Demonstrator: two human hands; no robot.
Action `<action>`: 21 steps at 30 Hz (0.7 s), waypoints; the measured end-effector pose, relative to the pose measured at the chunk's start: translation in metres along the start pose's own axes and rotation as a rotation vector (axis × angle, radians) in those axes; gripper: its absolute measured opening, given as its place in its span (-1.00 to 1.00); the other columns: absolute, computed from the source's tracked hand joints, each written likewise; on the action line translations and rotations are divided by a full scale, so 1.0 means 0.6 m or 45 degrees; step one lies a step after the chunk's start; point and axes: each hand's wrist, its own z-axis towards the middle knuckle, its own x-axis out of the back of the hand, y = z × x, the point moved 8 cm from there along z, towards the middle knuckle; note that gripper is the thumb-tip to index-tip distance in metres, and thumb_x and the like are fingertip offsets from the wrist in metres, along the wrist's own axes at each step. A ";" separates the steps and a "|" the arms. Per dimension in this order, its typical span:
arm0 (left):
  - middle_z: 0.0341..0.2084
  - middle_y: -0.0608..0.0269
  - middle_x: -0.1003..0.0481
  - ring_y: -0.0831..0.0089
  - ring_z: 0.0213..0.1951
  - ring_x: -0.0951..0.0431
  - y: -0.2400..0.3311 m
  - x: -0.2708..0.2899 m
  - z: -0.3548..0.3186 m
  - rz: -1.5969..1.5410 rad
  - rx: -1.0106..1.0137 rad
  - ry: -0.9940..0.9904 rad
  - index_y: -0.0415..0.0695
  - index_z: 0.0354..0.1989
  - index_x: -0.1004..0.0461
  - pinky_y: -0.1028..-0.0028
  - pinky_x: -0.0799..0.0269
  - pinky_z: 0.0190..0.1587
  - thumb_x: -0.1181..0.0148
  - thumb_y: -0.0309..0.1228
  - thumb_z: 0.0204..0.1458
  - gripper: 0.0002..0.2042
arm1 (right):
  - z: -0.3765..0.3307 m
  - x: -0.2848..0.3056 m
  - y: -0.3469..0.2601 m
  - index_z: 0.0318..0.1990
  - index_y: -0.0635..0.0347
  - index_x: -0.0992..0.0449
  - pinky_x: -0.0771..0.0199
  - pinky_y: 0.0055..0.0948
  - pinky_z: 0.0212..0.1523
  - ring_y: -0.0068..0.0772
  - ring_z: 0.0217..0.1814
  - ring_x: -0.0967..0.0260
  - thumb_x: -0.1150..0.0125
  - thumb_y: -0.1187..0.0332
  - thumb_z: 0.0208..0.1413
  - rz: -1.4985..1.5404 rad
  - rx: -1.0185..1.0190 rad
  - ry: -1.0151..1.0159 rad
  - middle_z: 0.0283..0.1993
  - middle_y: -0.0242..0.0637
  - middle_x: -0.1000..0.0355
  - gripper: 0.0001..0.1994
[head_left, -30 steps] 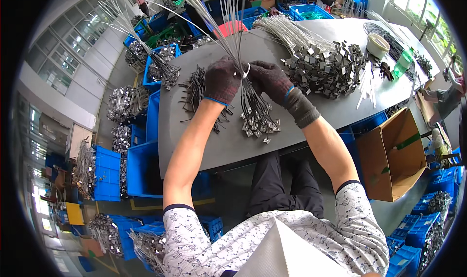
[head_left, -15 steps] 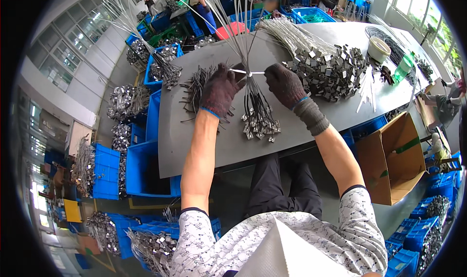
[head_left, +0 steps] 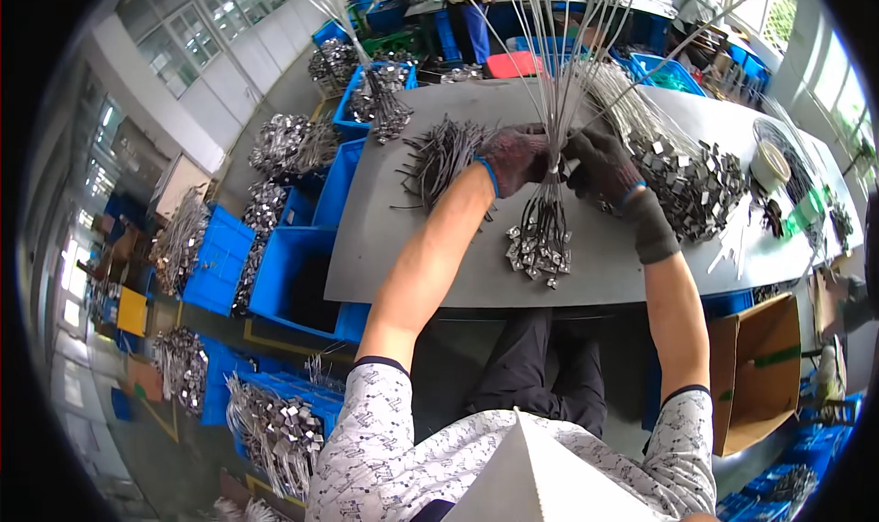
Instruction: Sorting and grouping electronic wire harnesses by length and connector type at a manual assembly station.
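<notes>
A bundle of thin pale wires [head_left: 549,73] rises from the metal table, its lower ends in black sleeves with small shiny metal pieces [head_left: 540,256] hanging toward me. A white tie [head_left: 553,168] circles the bundle between my hands. My left hand [head_left: 517,160], in a dark reddish knit glove, closes on the bundle from the left at the tie. Against its right side, my right hand [head_left: 602,163], in a dark glove with a grey cuff, has its fingers curled in. A small pale bit shows by those fingertips; what they hold is hidden.
On the grey table [head_left: 439,266], loose black-sleeved pieces [head_left: 444,156] lie left and a big pile of metal-ended wires [head_left: 691,188] right. Beyond it are a white tub [head_left: 769,167] and green bottle [head_left: 806,212]. Blue crates [head_left: 293,279] stand left, a cardboard box [head_left: 765,366] right.
My hands have come together at the bundle; before, they were apart, drawing the white tie's ends out to both sides. The view has shifted, so the table sits lower in it.
</notes>
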 end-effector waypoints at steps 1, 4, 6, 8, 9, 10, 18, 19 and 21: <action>-0.28 0.25 -0.61 0.35 -0.27 -0.61 -0.002 0.000 -0.001 -0.048 0.027 -0.020 -0.12 -0.13 -0.59 0.26 -0.56 -0.20 -0.29 -0.35 0.05 -0.77 | -0.009 -0.001 0.007 -0.11 0.22 -0.55 -0.44 -0.51 -0.51 -0.52 -0.50 -0.45 -0.14 0.24 0.26 0.091 -0.053 -0.014 -0.42 -0.32 -0.48 -0.76; -0.27 0.21 -0.62 0.31 -0.26 -0.63 0.008 0.015 -0.011 0.001 0.007 0.030 -0.16 -0.12 -0.59 0.24 -0.57 -0.18 -0.29 -0.36 0.06 -0.76 | -0.028 -0.011 0.004 -0.11 0.26 -0.54 -0.39 -0.57 -0.55 -0.59 -0.56 -0.39 -0.14 0.17 0.29 0.137 -0.132 -0.094 -0.42 -0.39 -0.45 -0.70; -0.27 0.19 -0.62 0.30 -0.25 -0.64 0.014 0.012 -0.016 0.024 0.003 0.039 -0.19 -0.12 -0.59 0.23 -0.58 -0.16 -0.29 -0.36 0.07 -0.76 | -0.035 -0.016 0.001 -0.17 0.29 -0.55 -0.39 -0.56 -0.56 -0.60 -0.56 -0.39 -0.19 0.16 0.26 0.054 -0.184 -0.115 -0.47 -0.40 -0.41 -0.70; -0.25 0.17 -0.62 0.29 -0.26 -0.66 0.015 0.005 -0.019 0.149 0.051 0.068 -0.20 -0.08 -0.58 0.25 -0.60 -0.14 -0.29 -0.36 0.08 -0.74 | -0.042 -0.012 -0.022 -0.19 0.28 -0.55 -0.38 -0.57 -0.57 -0.60 -0.57 -0.39 -0.21 0.17 0.24 0.030 -0.080 -0.018 -0.48 -0.40 -0.41 -0.70; -0.25 0.17 -0.62 0.29 -0.26 -0.66 0.025 -0.009 -0.023 0.145 0.055 0.054 -0.20 -0.08 -0.58 0.25 -0.60 -0.14 -0.29 -0.36 0.08 -0.74 | -0.045 -0.006 -0.040 -0.21 0.28 -0.55 -0.38 -0.57 -0.58 -0.61 -0.58 -0.38 -0.24 0.18 0.23 0.005 0.026 0.071 -0.49 -0.41 -0.41 -0.71; -0.31 0.20 -0.63 0.31 -0.32 -0.65 0.035 -0.024 -0.024 0.171 0.058 0.093 -0.18 -0.15 -0.58 0.30 -0.62 -0.19 -0.29 -0.42 0.05 -0.80 | -0.047 -0.003 -0.032 -0.21 0.28 -0.55 -0.38 -0.57 -0.58 -0.61 -0.58 -0.38 -0.24 0.18 0.23 -0.004 0.010 0.098 -0.49 -0.41 -0.41 -0.71; -0.29 0.16 -0.63 0.33 -0.24 -0.66 0.044 0.020 -0.016 0.415 0.039 -0.071 -0.20 -0.17 -0.59 0.35 -0.59 -0.08 -0.32 -0.40 -0.01 -0.76 | -0.049 -0.025 0.022 -0.13 0.26 -0.57 -0.27 -0.58 -0.65 -0.64 -0.64 -0.31 -0.11 0.17 0.31 0.356 -0.125 0.080 -0.49 -0.38 -0.44 -0.70; -0.29 0.16 -0.63 0.33 -0.24 -0.66 0.044 0.000 -0.007 0.414 0.044 -0.095 -0.20 -0.17 -0.59 0.35 -0.59 -0.08 -0.32 -0.40 -0.01 -0.76 | -0.047 -0.023 0.068 -0.10 0.25 -0.57 -0.23 -0.58 -0.66 -0.64 -0.65 -0.29 -0.10 0.16 0.32 0.610 -0.210 0.114 -0.49 -0.39 -0.43 -0.69; -0.41 0.18 -0.63 0.38 -0.27 -0.66 0.080 -0.021 -0.006 1.631 -0.155 0.173 -0.15 -0.25 -0.63 0.36 -0.55 -0.16 -0.35 -0.37 -0.08 -0.79 | -0.043 -0.022 0.101 -0.05 0.23 -0.55 -0.17 -0.59 -0.66 -0.66 -0.65 -0.22 -0.05 0.14 0.35 0.635 -0.219 0.139 -0.52 -0.43 -0.37 -0.67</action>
